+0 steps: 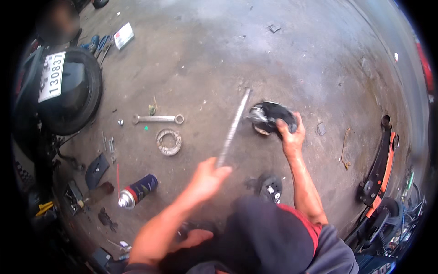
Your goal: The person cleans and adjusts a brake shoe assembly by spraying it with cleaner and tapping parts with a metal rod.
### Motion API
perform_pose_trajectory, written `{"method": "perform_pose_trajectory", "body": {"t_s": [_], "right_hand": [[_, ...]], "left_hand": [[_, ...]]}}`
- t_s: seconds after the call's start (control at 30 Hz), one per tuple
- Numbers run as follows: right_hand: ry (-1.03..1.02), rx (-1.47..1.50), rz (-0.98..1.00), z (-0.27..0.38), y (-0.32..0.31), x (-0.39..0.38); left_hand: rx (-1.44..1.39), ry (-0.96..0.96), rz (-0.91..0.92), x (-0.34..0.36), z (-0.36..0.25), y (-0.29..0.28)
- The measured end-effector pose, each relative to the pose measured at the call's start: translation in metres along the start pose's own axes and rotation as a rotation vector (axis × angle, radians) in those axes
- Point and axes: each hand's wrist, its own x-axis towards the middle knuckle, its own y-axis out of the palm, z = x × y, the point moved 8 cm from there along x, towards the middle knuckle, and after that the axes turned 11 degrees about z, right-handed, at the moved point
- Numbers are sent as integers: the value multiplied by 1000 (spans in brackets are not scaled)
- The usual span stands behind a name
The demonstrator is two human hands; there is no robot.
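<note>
Metal rod (pixel 235 125): Was held near the middle of the view, slim, straight and kinda motion-blurred. Ran on a steep diagonal along its long axis, pointing its far tip away from the body and a bit to the right.
Left hand (pixel 211 179): Was clenched tight around the near end of the rod, with the thumb on the right side.
Black part (pixel 273 114): Was just right of the rod's upper half. Ran longways from upper left to lower right, aiming a smeary silver end at the rod. Too blurry to name, tbh.
Right hand (pixel 293 130): Grasped the part by its right end, with the thumb over the near face.
Wrench (pixel 157 118): Lay off to the left, pretty much level across the view, with the ring end to the right.
Pale ring (pixel 178 144): Lay flat just below the wrench.
Spray can (pixel 142 188): Lay on its side, pointing its nozzle down-left.
Round dark piece (pixel 270 185): Sat between the forearms.
Black-and-orange piece (pixel 381 169): Lay far right, leaning slightly right toward the top.
</note>
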Motion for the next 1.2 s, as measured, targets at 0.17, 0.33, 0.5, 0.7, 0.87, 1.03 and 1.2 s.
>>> {"method": "perform_pose_trajectory", "body": {"t_s": [0.17,0.33,0.5,0.7,0.87,1.03,1.2], "right_hand": [[33,303,-214,0,-44,-14],[45,52,-30,2,7,-9],[253,742,-75,-25,1,-19],[668,1188,101,-41,77,-57],[1011,1485,390,-47,129,-117],[1225,1521,623,-37,153,-156],[1241,996,742,-30,163,-162]], "left_hand": [[-362,74,-126,34,-33,-76],[188,271,-59,-1,-3,35],[128,-200,167,-3,87,57],[402,-47,206,-24,91,69],[-88,220,116,14,44,27],[-110,494,550,35,-13,34],[-207,334,633,31,8,47]]}}
